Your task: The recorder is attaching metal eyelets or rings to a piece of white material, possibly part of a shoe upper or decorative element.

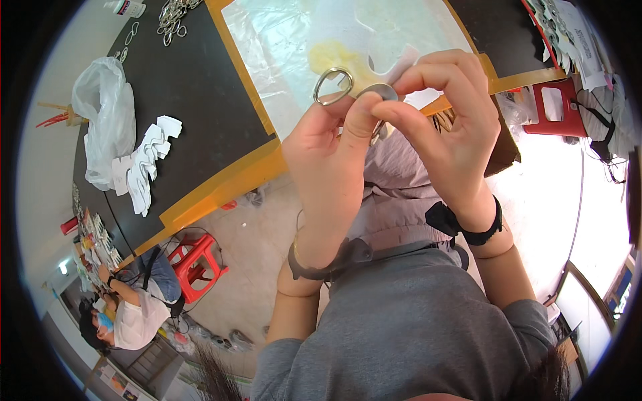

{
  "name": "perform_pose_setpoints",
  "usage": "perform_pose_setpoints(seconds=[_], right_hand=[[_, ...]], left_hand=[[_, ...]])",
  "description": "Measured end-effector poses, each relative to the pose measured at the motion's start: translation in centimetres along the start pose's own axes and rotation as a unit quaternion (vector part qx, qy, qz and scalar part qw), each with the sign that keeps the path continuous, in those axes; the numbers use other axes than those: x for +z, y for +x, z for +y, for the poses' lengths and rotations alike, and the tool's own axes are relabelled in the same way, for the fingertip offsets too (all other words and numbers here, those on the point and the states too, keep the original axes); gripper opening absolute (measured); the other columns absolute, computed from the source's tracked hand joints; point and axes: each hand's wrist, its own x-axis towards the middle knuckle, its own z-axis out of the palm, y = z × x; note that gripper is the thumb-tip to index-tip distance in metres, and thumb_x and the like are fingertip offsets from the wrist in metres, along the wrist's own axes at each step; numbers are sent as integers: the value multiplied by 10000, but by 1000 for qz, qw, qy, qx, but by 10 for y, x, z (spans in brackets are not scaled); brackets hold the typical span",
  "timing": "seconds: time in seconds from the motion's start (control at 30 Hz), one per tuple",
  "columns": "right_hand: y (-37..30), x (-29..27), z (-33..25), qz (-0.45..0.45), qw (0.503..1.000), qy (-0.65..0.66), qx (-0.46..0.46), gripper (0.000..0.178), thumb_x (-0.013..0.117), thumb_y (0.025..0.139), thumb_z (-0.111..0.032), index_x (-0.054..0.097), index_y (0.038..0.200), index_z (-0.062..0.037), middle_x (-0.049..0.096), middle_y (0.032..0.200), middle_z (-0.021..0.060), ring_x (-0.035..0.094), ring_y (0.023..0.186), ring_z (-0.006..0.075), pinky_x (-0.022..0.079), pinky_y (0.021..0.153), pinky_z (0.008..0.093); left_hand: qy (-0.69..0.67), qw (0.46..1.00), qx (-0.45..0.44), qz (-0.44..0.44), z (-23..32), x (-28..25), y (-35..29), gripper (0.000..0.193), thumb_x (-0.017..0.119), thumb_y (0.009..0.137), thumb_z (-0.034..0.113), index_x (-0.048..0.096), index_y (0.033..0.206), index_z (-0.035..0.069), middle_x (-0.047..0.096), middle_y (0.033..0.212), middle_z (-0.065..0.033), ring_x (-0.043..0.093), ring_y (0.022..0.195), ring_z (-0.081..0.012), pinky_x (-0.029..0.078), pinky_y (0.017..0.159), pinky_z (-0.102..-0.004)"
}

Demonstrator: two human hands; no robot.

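Above the table's near edge, my left hand (334, 144) pinches a silver metal keychain between thumb and fingers. Its rounded wire ring (318, 90) sticks up by the left fingers. A small shiny round disc (382, 91) shows past the left thumb, tilted so that its face is seen only in part. My right hand (458, 120) curls in from the other side, thumb and forefinger tips closed at the disc's right edge. Another bit of metal hangs below the fingertips, mostly hidden by them.
Clear sheeting covers a pale work surface (267, 67) edged with yellow tape. Further left lie metal rings (175, 20), a bottle (125, 8), a plastic bag (107, 113) and folded white papers (144, 164). A red stool (197, 267) and a co-worker (137, 317) are at lower left.
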Motion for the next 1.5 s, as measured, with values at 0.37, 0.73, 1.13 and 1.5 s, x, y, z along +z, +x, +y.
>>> perform_pose_setpoints(seconds=[0.37,0.73,1.13,1.5], right_hand=[[-1,13,5,39,994,-38,-91,156,738,678,-103,623,782,-119,603,750,-31,537,711,162,350,714,296],[-3,11,16,-47,993,75,75,184,747,684,-113,608,803,-87,593,778,2,539,717,175,381,696,284],[-5,-7,-3,-84,881,400,239,610,647,849,-82,321,1362,-42,588,1056,124,619,894,158,485,764,265],[-18,-11,21,-48,958,95,265,612,602,830,52,341,1377,-35,583,679,1,524,617,25,421,565,146]], left_hand=[[55,998,11,11,2,-4,2,191,605,894,59,611,1031,-74,647,933,-73,598,835,-111,486,745,-231],[56,998,-7,-7,-8,-9,7,172,591,900,50,580,1033,-58,632,908,-66,586,803,-103,491,694,-227],[252,951,-134,-114,41,-23,30,191,533,947,209,540,990,23,605,695,-10,465,578,-69,406,544,-245],[663,679,297,-106,42,-67,64,388,686,778,212,553,1115,73,588,1054,-82,517,997,-282,399,847,-412]])
